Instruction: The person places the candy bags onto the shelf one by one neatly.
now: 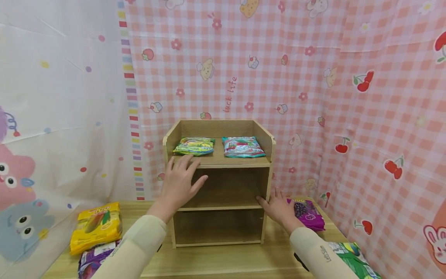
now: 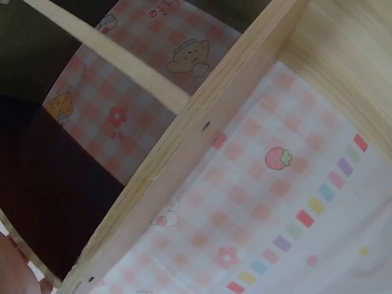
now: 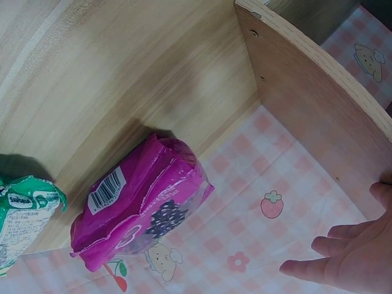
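A small wooden shelf (image 1: 223,208) with a walled top and two compartments below stands on the table. On its top lie a yellow-green snack bag (image 1: 196,146) and a teal-and-red snack bag (image 1: 243,147), side by side. My left hand (image 1: 180,180), fingers extended and thumb apart, is at the top shelf's front left edge, just in front of the yellow-green bag; contact is unclear. My right hand (image 1: 280,209) is at the shelf's right side, its thumb touching the panel's front edge and its other fingers spread outside. Neither hand holds a bag.
A purple bag with dark berries (image 3: 144,202) lies right of the shelf, with a green bag (image 1: 355,259) nearer. At the left, a yellow bag (image 1: 96,228) rests against a dark purple bag (image 1: 94,259). Printed cloth (image 1: 223,58) hangs behind and at both sides.
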A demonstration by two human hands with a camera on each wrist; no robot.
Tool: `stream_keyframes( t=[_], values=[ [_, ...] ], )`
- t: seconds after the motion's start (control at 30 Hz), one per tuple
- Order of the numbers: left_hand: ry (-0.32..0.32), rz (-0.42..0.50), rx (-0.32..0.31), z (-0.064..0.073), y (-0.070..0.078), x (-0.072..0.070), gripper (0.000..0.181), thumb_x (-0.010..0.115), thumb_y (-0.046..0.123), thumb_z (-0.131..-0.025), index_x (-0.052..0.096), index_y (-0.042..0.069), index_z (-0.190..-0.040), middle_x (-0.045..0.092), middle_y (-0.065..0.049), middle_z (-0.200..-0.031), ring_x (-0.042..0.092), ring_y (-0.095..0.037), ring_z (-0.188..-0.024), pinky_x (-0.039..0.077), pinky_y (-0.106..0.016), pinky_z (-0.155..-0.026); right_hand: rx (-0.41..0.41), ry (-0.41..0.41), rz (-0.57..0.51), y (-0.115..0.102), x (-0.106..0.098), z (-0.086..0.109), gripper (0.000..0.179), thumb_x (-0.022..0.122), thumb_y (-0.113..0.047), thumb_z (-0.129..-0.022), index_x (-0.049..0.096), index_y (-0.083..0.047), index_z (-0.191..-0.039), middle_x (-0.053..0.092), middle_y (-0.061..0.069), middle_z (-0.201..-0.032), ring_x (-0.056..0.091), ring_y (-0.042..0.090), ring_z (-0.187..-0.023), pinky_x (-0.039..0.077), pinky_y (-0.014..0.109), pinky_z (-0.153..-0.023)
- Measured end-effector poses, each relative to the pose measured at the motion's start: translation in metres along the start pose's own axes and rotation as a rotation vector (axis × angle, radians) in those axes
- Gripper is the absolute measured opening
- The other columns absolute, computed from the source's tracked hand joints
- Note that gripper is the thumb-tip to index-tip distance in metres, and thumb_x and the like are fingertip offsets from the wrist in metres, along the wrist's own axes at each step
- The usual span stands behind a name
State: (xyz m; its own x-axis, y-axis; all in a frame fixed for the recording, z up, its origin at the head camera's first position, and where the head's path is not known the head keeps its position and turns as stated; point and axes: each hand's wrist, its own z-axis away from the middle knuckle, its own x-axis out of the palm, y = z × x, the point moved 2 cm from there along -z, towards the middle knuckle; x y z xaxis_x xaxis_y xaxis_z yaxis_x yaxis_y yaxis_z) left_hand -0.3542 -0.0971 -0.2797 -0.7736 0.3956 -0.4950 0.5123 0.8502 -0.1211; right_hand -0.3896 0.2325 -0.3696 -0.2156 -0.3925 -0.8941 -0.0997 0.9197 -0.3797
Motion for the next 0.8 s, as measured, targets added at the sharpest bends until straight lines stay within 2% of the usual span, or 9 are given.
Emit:
stream_keyframes(
  t=[0.07, 0.17, 0.37, 0.6, 0.8],
  values=[
    [0.068, 0.020, 0.041, 0.005, -0.001, 0.000, 0.050, 0.062, 0.045, -0.093, 0.066, 0.006, -0.124, 0.060, -0.021, -0.125, 0.054, -0.037, -0.118, 0.032, -0.064, -0.106, 0.000, 0.001, -0.002, -0.001, 0.000, 0.000, 0.086, 0.040, -0.058, -0.100, 0.028, 0.010, -0.150, 0.016, 0.031, -0.158, 0.012, 0.049, -0.146, 0.002, 0.076, -0.106],
    [0.129, 0.045, 0.079, 0.011, -0.001, 0.001, 0.050, 0.056, 0.047, -0.098, 0.068, 0.005, -0.121, 0.061, -0.021, -0.121, 0.056, -0.038, -0.114, 0.033, -0.064, -0.105, 0.000, 0.001, -0.006, -0.001, -0.001, 0.000, 0.084, 0.040, -0.057, -0.100, 0.029, 0.010, -0.150, 0.015, 0.031, -0.158, 0.012, 0.049, -0.146, 0.002, 0.076, -0.106],
    [0.199, 0.062, 0.099, 0.025, -0.002, 0.000, 0.055, 0.045, 0.050, -0.102, 0.069, 0.002, -0.115, 0.060, -0.023, -0.124, 0.055, -0.040, -0.116, 0.035, -0.064, -0.103, 0.006, 0.001, -0.005, -0.001, 0.000, 0.000, 0.084, 0.041, -0.057, -0.100, 0.029, 0.010, -0.150, 0.016, 0.031, -0.158, 0.012, 0.049, -0.146, 0.002, 0.076, -0.106],
    [0.230, 0.067, 0.115, 0.039, -0.002, -0.002, 0.053, 0.045, 0.047, -0.103, 0.069, 0.001, -0.111, 0.058, -0.023, -0.129, 0.053, -0.042, -0.120, 0.036, -0.062, -0.103, 0.006, 0.001, -0.013, -0.001, 0.000, -0.001, 0.084, 0.041, -0.057, -0.100, 0.029, 0.009, -0.150, 0.015, 0.031, -0.159, 0.011, 0.048, -0.146, 0.001, 0.076, -0.106],
    [0.212, 0.055, 0.124, 0.053, -0.003, 0.001, 0.054, 0.044, 0.048, -0.103, 0.070, 0.001, -0.111, 0.060, -0.024, -0.124, 0.055, -0.043, -0.116, 0.039, -0.062, -0.099, 0.006, -0.009, -0.006, -0.001, -0.001, -0.001, 0.085, 0.040, -0.057, -0.100, 0.028, 0.010, -0.150, 0.014, 0.031, -0.159, 0.012, 0.049, -0.146, 0.002, 0.076, -0.106]
  ],
)
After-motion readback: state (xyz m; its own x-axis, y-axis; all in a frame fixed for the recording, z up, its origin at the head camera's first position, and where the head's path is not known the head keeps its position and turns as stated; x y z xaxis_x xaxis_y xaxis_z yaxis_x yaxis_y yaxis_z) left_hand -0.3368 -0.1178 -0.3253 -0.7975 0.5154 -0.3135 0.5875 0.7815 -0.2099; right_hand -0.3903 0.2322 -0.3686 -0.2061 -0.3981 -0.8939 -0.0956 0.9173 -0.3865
